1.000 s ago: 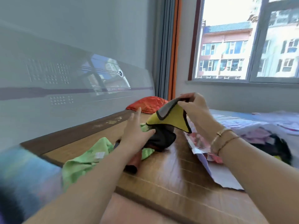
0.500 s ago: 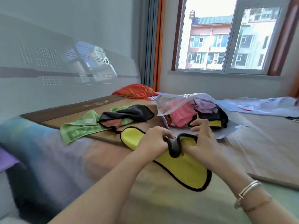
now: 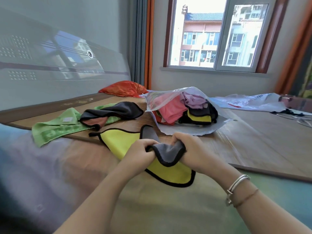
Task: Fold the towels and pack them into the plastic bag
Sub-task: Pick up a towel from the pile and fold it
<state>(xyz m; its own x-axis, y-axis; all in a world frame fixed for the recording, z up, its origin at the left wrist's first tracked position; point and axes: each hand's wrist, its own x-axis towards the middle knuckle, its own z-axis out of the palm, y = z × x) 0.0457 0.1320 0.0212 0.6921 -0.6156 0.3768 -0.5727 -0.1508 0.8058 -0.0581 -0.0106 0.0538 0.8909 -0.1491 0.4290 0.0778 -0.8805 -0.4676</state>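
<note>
Because the yellow towel (image 3: 116, 142) lying on the bed looks soft, light and floppy, the left hand (image 3: 140, 152) and right hand (image 3: 191, 152) sensibly pinch its turned-up grey hemmed edge.

Since a moment ago, both hands (image 3: 164, 152) have turned the yellow towel's (image 3: 121, 142) grey corner up and over

Two bare forearms, no sleeves | left hand (image 3: 141, 152) unadorned | right hand (image 3: 194, 149): silver bangle (image 3: 237, 184) on wrist, thin brown cord bracelet (image 3: 247, 197) at its 5 o'clock
</note>
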